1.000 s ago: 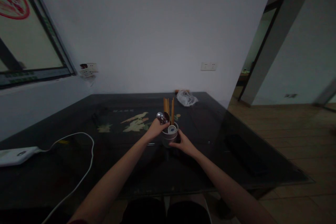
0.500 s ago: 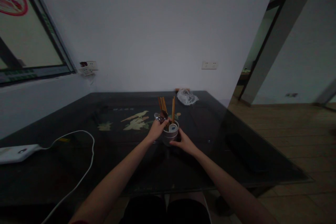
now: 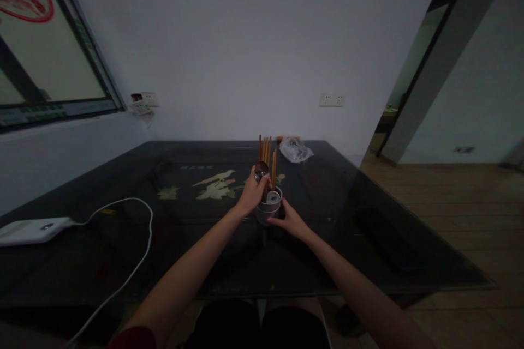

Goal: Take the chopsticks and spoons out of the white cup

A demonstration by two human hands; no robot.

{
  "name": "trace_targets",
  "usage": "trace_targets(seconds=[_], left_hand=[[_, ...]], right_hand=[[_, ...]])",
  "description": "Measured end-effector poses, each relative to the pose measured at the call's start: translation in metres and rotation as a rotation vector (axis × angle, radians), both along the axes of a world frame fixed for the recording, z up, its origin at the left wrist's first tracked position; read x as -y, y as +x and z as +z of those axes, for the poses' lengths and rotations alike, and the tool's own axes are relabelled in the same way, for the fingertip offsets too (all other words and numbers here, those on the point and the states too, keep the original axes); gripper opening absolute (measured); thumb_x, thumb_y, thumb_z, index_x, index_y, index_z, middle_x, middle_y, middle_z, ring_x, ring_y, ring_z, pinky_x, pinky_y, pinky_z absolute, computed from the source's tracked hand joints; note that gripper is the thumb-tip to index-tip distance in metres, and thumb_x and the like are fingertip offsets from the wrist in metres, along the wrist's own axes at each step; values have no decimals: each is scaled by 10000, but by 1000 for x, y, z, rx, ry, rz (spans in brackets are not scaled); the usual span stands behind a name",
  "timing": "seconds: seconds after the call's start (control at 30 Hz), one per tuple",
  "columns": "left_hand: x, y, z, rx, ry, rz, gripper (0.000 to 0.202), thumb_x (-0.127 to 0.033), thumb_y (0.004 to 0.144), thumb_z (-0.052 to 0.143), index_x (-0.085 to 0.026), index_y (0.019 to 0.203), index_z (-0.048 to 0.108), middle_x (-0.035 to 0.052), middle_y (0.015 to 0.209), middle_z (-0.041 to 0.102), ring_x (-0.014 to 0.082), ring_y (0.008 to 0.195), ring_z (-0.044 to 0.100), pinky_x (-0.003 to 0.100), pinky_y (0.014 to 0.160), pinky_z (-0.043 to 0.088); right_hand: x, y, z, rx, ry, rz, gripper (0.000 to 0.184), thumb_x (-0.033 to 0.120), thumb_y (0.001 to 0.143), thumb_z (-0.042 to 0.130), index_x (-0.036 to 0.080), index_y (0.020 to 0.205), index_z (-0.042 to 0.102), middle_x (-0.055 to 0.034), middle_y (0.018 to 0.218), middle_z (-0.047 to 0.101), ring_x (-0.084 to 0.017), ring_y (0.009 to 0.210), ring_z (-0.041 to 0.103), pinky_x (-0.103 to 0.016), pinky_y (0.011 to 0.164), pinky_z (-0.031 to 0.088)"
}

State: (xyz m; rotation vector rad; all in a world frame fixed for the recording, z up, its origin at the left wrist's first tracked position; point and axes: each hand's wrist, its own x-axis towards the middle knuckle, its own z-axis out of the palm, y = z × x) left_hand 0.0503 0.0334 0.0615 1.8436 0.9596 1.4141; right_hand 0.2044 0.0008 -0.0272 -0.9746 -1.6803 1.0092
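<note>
A light-coloured cup-shaped utensil holder [image 3: 268, 215] stands on the dark table in front of me. My right hand [image 3: 290, 220] grips its right side, thumb across the front. My left hand [image 3: 254, 192] is closed at the rim on metal spoons [image 3: 261, 169], whose bowls point up. Several wooden chopsticks [image 3: 266, 148] rise just behind these spoons; whether my left fingers hold them too is hidden. Other chopsticks [image 3: 274, 169] stand in the holder, leaning slightly right. A white piece with a blue mark [image 3: 273, 197] shows inside the rim, its kind unclear.
A crumpled clear plastic bag [image 3: 295, 150] lies at the table's back edge by the wall. On the left, a white power-bank-like device [image 3: 35, 230] trails a white cable [image 3: 149, 234]. A dark flat object [image 3: 388, 240] lies on the right.
My left hand has moved slightly right with the spoons, which now stand more upright. The chopsticks behind them have shifted right and up. My right hand stays on the holder.
</note>
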Motion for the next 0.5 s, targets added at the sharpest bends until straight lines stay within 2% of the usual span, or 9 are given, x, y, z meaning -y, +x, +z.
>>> trace_targets(seconds=[0.23,0.33,0.5], left_hand=[[-4,8,25,98,46,35,151,-325,891,462,-188,950,435,-50,653,522,96,576,538,224,620,440],[-2,9,43,209,103,55,139,-326,889,486,-198,912,436,-55,653,502,79,549,503,212,598,430],[10,1,78,451,213,14,180,-356,882,521,-217,873,407,-54,679,465,54,516,454,180,510,393]], right_hand=[[1,-1,4,25,3,-11,730,340,638,776,185,1265,435,-101,1268,549,-250,1189,504,-409,1043,360],[4,-2,7,36,8,-2,707,344,645,771,190,1255,448,-92,1257,557,-252,1188,502,-415,1050,349],[8,-3,11,26,12,18,727,339,657,762,202,1287,428,-89,1287,539,-249,1218,478,-419,1071,324]])
